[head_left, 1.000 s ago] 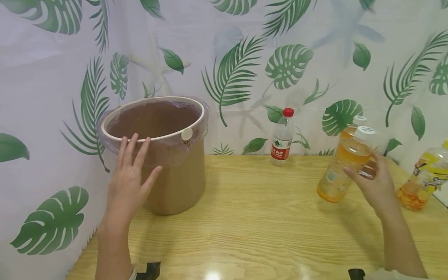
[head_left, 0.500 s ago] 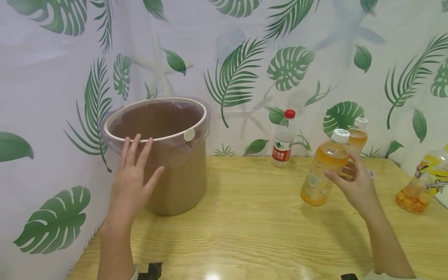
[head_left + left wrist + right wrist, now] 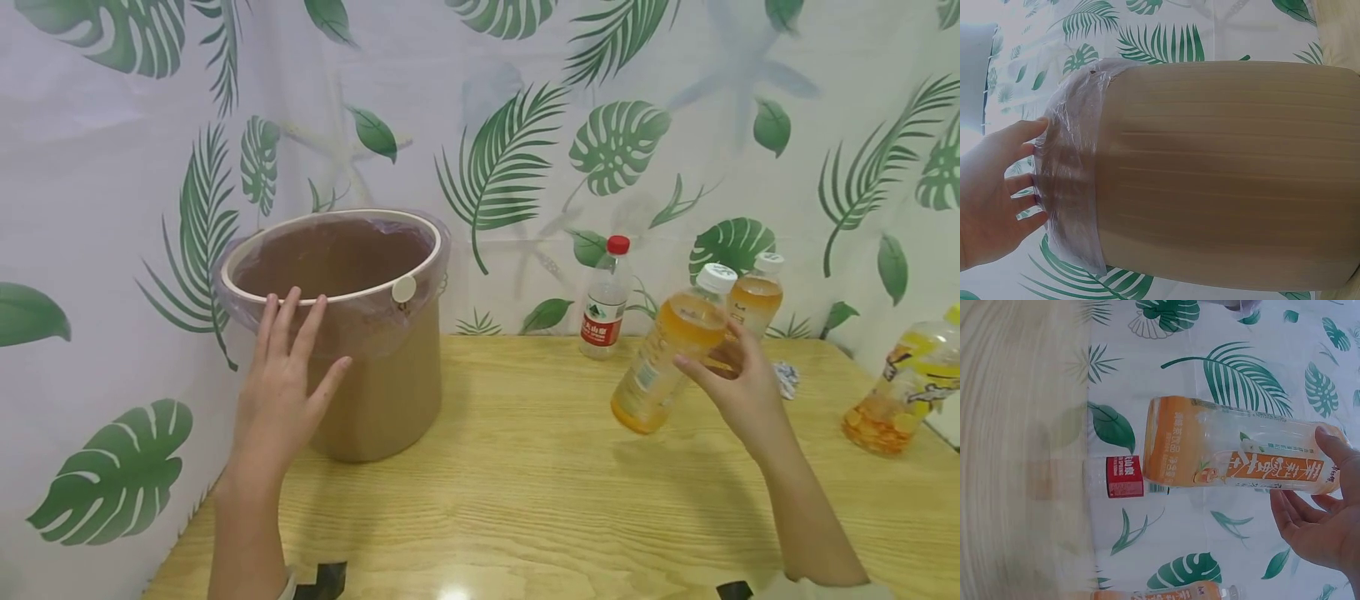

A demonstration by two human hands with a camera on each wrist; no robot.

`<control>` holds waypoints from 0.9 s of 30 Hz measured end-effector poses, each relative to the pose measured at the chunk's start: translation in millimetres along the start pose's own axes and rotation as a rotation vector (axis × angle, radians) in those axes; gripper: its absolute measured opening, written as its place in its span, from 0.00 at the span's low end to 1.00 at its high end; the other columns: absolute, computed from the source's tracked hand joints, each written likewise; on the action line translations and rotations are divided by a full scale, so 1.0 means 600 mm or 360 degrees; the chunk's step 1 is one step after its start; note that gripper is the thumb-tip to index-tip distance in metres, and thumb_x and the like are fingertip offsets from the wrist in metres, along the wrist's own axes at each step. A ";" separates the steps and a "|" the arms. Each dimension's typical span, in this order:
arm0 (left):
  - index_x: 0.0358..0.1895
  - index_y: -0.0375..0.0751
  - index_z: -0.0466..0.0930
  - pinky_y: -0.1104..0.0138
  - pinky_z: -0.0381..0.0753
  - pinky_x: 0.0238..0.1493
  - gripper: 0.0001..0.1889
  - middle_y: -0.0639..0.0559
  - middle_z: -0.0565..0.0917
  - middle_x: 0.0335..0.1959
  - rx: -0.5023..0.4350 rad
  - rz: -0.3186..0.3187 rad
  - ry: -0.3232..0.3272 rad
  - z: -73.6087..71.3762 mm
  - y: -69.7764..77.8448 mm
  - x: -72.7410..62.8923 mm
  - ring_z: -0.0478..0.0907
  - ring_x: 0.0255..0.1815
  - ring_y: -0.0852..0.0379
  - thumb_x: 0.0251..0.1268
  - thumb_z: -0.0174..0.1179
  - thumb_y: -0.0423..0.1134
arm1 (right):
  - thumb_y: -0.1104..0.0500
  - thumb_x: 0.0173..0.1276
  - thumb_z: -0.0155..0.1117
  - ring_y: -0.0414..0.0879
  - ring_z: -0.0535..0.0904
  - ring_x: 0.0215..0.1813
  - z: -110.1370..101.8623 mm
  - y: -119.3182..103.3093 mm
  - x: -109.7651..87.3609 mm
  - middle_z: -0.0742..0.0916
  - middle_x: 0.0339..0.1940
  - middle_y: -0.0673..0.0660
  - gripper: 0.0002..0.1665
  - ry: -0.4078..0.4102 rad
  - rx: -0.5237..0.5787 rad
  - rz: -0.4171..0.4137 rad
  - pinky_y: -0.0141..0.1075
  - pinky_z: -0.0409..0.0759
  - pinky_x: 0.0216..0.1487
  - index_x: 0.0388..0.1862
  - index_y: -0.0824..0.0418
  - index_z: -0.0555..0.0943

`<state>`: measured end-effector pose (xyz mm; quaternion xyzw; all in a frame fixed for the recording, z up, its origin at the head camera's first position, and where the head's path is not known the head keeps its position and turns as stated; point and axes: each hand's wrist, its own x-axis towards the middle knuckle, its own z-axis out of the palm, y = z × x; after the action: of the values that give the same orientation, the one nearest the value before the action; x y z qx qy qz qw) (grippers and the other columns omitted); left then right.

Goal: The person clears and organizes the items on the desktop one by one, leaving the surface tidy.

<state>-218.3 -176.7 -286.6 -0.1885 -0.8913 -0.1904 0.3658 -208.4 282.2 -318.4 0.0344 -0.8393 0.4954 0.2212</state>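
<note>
My left hand [image 3: 281,392] has its fingertips on the near rim of a brown bin [image 3: 382,392], which stands upright. A thin translucent bag [image 3: 1075,169] is folded over the bin's rim. With thumb and fingers, my right hand [image 3: 738,396] grips a clear drink bottle [image 3: 660,358] with a white cap and orange print. That bottle leans, cap up and to the right, and its base hangs above the table. In the right wrist view, the thumb and fingers hold the bottle [image 3: 1247,450] near its cap end. The bin's floor is hidden.
A red-capped water bottle [image 3: 603,308] stands at the table's back edge. Behind my right hand is another white-capped orange bottle [image 3: 756,296]. A crumpled wrapper [image 3: 786,379] lies beside it. Far right stands a yellow-labelled bottle [image 3: 903,387]. A leaf-print curtain [image 3: 510,200] backs the table.
My right hand has carried the orange-print bottle leftward, uncovering the second orange bottle and the crumpled wrapper behind. My left hand has stayed at the bin's rim.
</note>
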 end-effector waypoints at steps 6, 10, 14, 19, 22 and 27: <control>0.70 0.43 0.54 0.48 0.54 0.63 0.37 0.42 0.50 0.71 0.0014 0.0008 -0.0004 -0.001 0.001 0.001 0.38 0.72 0.47 0.60 0.61 0.41 | 0.50 0.64 0.62 0.43 0.70 0.52 0.007 -0.028 0.013 0.72 0.60 0.61 0.45 -0.0001 0.0043 0.0038 0.22 0.72 0.45 0.73 0.50 0.49; 0.71 0.44 0.54 0.46 0.57 0.61 0.37 0.42 0.50 0.71 0.0010 -0.0009 -0.0025 -0.002 0.002 0.001 0.37 0.72 0.48 0.61 0.61 0.42 | 0.52 0.64 0.62 0.43 0.72 0.51 0.014 -0.050 0.025 0.75 0.55 0.57 0.43 -0.0019 0.0087 -0.0026 0.25 0.73 0.46 0.72 0.52 0.51; 0.71 0.45 0.53 0.45 0.60 0.59 0.37 0.43 0.49 0.72 0.0004 -0.0016 -0.0029 -0.002 0.002 0.000 0.37 0.72 0.49 0.61 0.61 0.42 | 0.51 0.64 0.61 0.44 0.71 0.52 0.022 -0.075 0.037 0.74 0.58 0.58 0.44 -0.0077 0.0124 -0.0026 0.36 0.73 0.51 0.72 0.51 0.49; 0.71 0.45 0.53 0.45 0.60 0.59 0.37 0.43 0.49 0.72 0.0007 -0.0012 -0.0019 -0.003 0.002 0.001 0.36 0.72 0.50 0.61 0.61 0.42 | 0.49 0.63 0.62 0.49 0.70 0.58 0.034 -0.108 0.051 0.73 0.59 0.59 0.46 -0.0107 0.0251 0.0009 0.51 0.67 0.58 0.72 0.48 0.47; 0.71 0.45 0.53 0.45 0.61 0.59 0.37 0.43 0.49 0.71 0.0015 -0.0012 -0.0018 -0.003 0.002 0.002 0.36 0.72 0.50 0.61 0.61 0.42 | 0.49 0.62 0.63 0.49 0.68 0.59 0.041 -0.125 0.059 0.72 0.61 0.58 0.45 -0.0117 0.0289 -0.0016 0.54 0.65 0.59 0.71 0.47 0.49; 0.71 0.45 0.53 0.44 0.63 0.57 0.37 0.43 0.49 0.71 0.0020 -0.0017 -0.0024 -0.004 0.001 0.001 0.36 0.72 0.50 0.61 0.60 0.43 | 0.49 0.61 0.64 0.47 0.70 0.58 0.053 -0.151 0.073 0.73 0.61 0.56 0.42 -0.0133 0.0378 -0.0037 0.53 0.64 0.59 0.69 0.44 0.53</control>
<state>-217.0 -177.0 -284.2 -0.1828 -0.8963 -0.1853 0.3591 -233.3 216.3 -239.6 0.0906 -0.7828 0.5869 0.1861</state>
